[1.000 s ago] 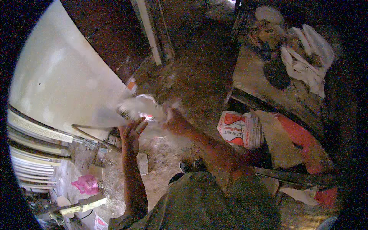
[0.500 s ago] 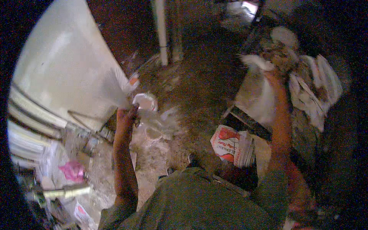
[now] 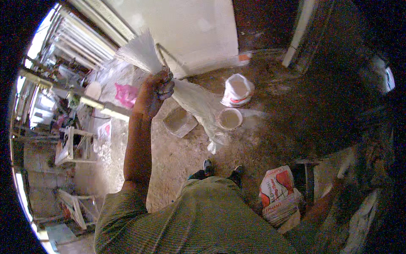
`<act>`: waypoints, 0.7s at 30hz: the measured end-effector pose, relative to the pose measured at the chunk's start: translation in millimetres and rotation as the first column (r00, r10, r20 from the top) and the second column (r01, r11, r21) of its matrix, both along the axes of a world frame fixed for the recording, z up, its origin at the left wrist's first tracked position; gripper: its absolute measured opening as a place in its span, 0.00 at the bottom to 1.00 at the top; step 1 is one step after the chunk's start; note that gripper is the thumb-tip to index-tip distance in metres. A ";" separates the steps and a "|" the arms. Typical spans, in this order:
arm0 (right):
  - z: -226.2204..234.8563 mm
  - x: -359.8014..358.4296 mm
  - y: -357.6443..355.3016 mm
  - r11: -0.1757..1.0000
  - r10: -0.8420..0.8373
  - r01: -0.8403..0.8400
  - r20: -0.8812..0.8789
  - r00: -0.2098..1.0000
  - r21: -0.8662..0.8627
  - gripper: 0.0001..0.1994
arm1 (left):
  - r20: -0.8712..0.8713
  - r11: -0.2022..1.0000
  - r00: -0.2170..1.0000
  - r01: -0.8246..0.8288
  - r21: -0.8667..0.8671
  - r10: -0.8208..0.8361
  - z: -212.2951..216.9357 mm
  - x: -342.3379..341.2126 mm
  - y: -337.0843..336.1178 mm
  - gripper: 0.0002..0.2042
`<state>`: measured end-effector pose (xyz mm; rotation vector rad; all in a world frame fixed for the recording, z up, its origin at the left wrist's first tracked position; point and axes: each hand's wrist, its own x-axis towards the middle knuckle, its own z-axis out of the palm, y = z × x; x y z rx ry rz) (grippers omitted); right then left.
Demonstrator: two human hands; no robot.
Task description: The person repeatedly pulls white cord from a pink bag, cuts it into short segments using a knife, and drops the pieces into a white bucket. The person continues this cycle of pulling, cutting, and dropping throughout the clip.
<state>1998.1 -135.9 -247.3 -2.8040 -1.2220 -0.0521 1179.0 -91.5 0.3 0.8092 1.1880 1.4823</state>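
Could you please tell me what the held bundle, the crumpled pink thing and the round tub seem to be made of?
The bundle looks like pale, glossy fibre, natural or synthetic: fine strands fan out beyond the left hand. The crumpled pink thing seems thin plastic film, from its creases; its sheen is unclear. The round tub is probably plastic, from its smooth, pale rim.

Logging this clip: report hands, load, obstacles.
Left hand closed around white fibre bundle. Right hand in shadow, grip unclear. White bucket appears beside bundle's lower end.
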 end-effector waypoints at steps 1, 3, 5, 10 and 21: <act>-3.7 0.0 3.9 1.000 -0.011 0.011 0.022 1.000 -0.006 0.34 | -0.002 1.000 1.000 0.013 0.013 -0.013 0.8 -4.2 1.0 0.05; 0.2 -8.8 16.3 0.999 -0.035 0.036 0.076 0.996 -0.015 0.34 | 0.005 0.998 0.999 0.040 0.047 -0.041 0.9 -11.7 0.8 0.05; 11.7 -42.3 32.9 1.000 -0.009 0.005 0.164 0.986 0.027 0.34 | 0.014 0.998 0.999 0.030 0.062 -0.031 1.7 -22.1 -6.3 0.05; 66.7 -261.3 106.5 0.713 0.572 -0.656 0.336 0.748 0.248 0.36 | 0.004 0.998 0.999 -0.051 0.026 0.051 -3.9 -60.7 -25.8 0.06; 99.8 -905.2 81.2 0.289 0.847 -0.391 -0.424 -0.320 0.874 0.35 | -0.101 1.000 0.995 0.000 -0.021 -0.002 -12.0 -197.6 -29.6 0.12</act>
